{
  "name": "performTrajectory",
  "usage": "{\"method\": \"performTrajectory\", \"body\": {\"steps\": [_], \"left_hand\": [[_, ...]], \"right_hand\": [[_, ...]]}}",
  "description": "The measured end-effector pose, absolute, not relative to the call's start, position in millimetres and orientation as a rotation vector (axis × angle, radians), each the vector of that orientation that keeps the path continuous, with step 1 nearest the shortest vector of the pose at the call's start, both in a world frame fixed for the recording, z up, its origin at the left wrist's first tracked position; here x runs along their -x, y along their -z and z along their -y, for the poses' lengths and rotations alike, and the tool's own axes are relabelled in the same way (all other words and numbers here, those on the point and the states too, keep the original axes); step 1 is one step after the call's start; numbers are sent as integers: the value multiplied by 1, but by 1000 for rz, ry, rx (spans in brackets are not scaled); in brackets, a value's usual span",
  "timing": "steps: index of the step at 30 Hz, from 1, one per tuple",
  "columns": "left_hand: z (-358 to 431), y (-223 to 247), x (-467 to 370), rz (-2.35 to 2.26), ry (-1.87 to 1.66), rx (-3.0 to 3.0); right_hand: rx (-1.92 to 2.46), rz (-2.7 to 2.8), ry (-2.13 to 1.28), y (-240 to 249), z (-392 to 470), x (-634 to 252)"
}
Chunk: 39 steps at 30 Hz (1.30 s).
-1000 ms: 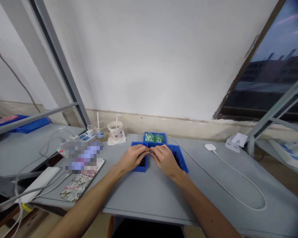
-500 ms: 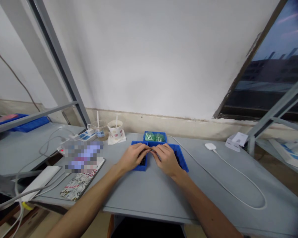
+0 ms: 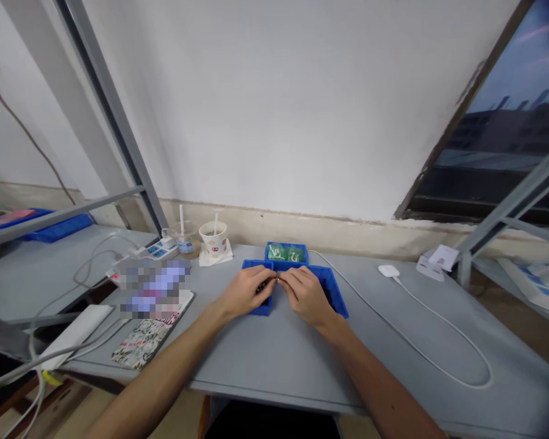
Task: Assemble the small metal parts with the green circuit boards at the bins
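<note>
My left hand (image 3: 246, 291) and my right hand (image 3: 304, 294) meet fingertip to fingertip above the blue bins. Both are closed in a pinch around a tiny part (image 3: 277, 279) with a metallic glint, too small to name. Under my left fingers is a small blue bin (image 3: 258, 310) holding little black pieces. A larger blue bin (image 3: 337, 294) with dark contents lies partly hidden behind my right hand. Behind them stands another blue bin (image 3: 287, 245) with green-tinted bags (image 3: 294, 253) in it.
A paper cup (image 3: 214, 241) and a clear plastic cup (image 3: 186, 239), both with straws, stand at the back left. Nearer are a power strip (image 3: 162, 247) and a patterned notebook (image 3: 147, 335). On the right a white cable (image 3: 421, 341) loops from a white charger (image 3: 388, 271).
The left fingers have shifted slightly around the tiny part, and its metallic glint shows more between the fingertips. The arms stay nearly where they were.
</note>
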State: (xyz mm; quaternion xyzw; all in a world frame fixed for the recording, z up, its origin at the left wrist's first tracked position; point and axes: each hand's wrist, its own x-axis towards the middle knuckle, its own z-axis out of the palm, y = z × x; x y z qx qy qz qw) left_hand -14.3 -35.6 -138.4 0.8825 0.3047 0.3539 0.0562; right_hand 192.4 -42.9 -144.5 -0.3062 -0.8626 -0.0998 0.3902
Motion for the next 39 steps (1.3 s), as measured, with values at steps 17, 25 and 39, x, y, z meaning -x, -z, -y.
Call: {"method": "performTrajectory", "body": {"steps": [17,25,39], "left_hand": [[36,137,13,-933,-1076,-2710],[36,136,14,-988,-1115,-2684],[35,138,14,-867,-1125,-2760]], "right_hand": [[805,2195,222,144,43,-192],[801,2181,231,144,44,-192],[771,2206,199,145,45,-191]]}}
